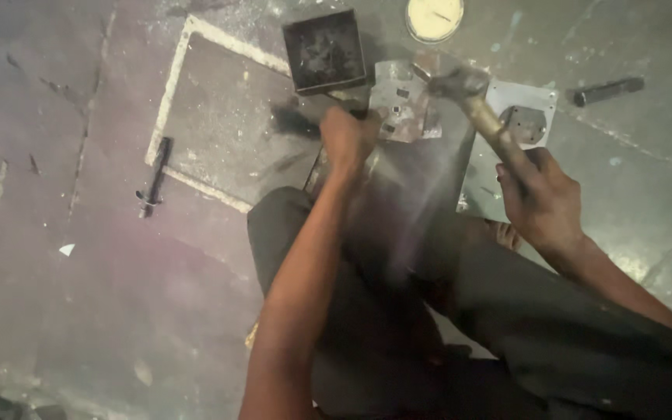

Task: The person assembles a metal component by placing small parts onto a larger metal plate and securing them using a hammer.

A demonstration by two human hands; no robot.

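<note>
Right hand [542, 198] fisted round hammer [472, 97] handle, head over metal plate [404, 101] | left hand [348, 138] gripping plate's near-left edge, arm outstretched | square tray [324, 50] just beyond plate; floor left open.

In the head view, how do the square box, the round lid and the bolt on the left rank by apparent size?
1. Square box, largest.
2. Round lid, partly cut off by the frame edge, so unsure.
3. Bolt, long but thin, smallest in area.
</note>
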